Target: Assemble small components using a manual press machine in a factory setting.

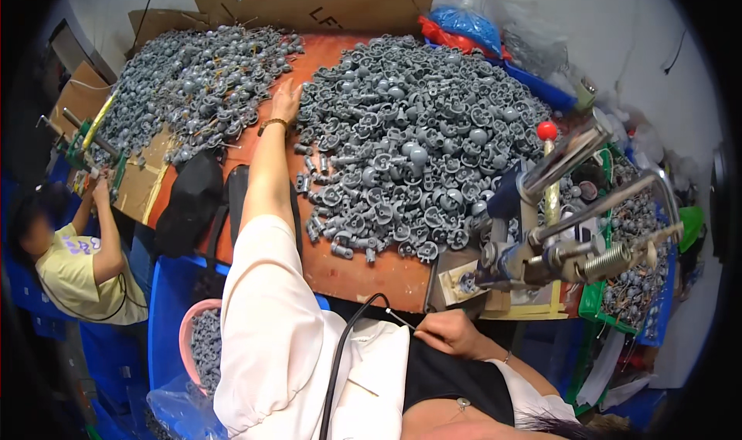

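And here the left hand [286, 102] is stretched far forward, fingers extended, the grip spread flat with nothing seen enclosed in it. Right beside those fingers, the edge of the large heap of grey plastic parts [417, 146] is met; whether any single piece is being pressed cannot be told. The heap is spread to the right of that hand, loose pieces being scattered nearer the body. To its left, across a strip of bare red tabletop [321, 49], a second grey heap [209, 61] is piled, and a bracelet [272, 122] is worn just behind it.

Back near the body, the right hand [450, 333] is held loosely curled at the table's near edge. A black cable [345, 335] is looped toward its fingers; whether it is gripped cannot be told. Ahead and to the right of that hand, a lever press [533, 258] is mounted, topped by a red knob [546, 131]; farther right, a green crate [591, 308] is filled with more parts.
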A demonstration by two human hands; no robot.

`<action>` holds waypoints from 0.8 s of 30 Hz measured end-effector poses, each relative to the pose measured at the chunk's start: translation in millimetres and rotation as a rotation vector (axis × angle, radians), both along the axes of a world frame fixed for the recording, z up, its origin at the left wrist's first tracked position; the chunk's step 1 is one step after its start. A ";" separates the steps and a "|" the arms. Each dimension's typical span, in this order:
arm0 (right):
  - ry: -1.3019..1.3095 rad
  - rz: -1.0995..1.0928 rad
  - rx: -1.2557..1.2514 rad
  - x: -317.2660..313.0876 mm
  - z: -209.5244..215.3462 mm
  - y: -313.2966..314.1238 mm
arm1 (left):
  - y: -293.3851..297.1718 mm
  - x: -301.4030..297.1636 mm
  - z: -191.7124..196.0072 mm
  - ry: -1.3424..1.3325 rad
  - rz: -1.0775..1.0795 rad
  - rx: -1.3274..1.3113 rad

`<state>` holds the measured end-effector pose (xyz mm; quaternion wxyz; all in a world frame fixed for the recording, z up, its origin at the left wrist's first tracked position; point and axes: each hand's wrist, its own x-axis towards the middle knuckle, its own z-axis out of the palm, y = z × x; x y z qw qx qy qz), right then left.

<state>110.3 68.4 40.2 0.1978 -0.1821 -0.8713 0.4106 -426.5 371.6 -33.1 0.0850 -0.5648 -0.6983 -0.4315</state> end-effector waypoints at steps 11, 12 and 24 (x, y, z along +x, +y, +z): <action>0.033 -0.051 0.050 -20.4 -15.8 8.8 | 38.0 55.8 -28.6 -0.246 0.030 -0.111; 0.050 -0.034 0.064 -21.4 -16.2 7.8 | 35.5 66.3 -27.6 -0.356 -0.053 -0.049; 0.061 -0.071 0.141 -16.8 -7.6 -23.0 | -82.3 161.7 75.1 -0.794 -0.819 -0.193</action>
